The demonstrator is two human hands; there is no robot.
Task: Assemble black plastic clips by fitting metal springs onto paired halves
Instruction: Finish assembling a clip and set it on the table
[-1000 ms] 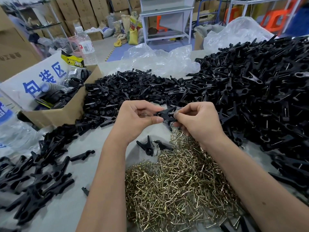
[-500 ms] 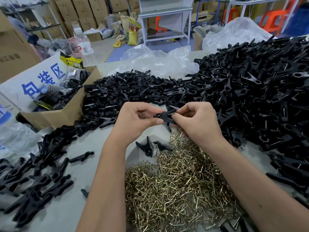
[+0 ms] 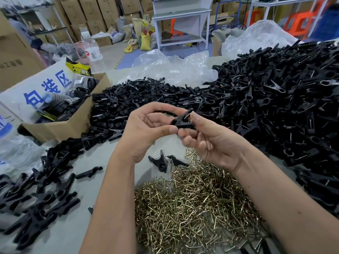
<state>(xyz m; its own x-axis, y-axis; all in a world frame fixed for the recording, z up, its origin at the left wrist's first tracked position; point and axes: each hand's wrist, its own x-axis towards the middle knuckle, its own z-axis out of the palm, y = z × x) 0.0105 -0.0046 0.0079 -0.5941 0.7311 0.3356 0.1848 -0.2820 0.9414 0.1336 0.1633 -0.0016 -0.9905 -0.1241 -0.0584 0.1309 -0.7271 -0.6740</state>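
Head view showed your left hand [image 3: 146, 129] and right hand [image 3: 211, 142] both pinching the black clip [image 3: 182, 121] above the spring pile [image 3: 194, 204]; a slipping thumb could have let the spring fly off.

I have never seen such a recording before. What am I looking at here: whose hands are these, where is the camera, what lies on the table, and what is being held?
There is no machine here. A person wears a camera on the head, so this one picture looks forward and down at their own two bare hands. The left hand and the right hand together pinch one black plastic clip above the table. Below the hands lies a heap of brass-coloured metal springs. To the right is a big pile of black clips in which metal glints. More black clip parts lie to the left and behind the hands. A cardboard box stands at the left, and clear plastic bags lie at the back.
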